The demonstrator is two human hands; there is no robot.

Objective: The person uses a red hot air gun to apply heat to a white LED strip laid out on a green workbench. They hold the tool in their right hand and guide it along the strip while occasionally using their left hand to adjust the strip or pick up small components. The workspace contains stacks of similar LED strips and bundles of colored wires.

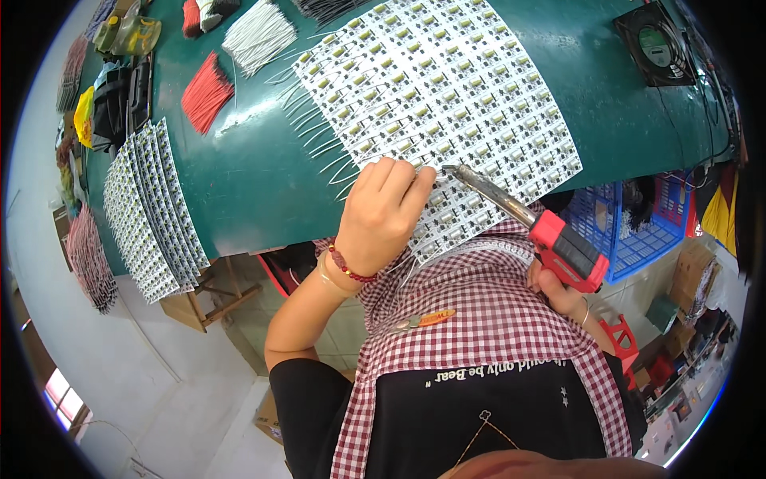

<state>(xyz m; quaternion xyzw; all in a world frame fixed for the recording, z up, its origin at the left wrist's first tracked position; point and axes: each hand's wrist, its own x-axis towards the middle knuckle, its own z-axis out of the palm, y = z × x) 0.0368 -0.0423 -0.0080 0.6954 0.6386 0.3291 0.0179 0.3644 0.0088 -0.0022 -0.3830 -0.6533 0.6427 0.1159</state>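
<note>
Soldering step looks to be in hand here: the left hand (383,209) sits curled, fingers down, pressing on the near edge of a big white circuit board panel (435,104) that lies on the green bench (247,176) and hangs a bit over its front edge. Can't tell if it's pinching a wire under the fingertips. The right hand (558,291) is closed around the red handle of a soldering iron (523,219), metal tip aimed left, ending just beside the left fingertips over the panel's near rows. White wires (319,156) already stick out along the panel's left edge. My guess: the next move calls for a steady tip onto the pad right by those fingers, so burnt fingers are the risk. Bundles of red wires (206,92) and white wires (257,36) lie further back, more panels (152,211) stacked on the left
</note>
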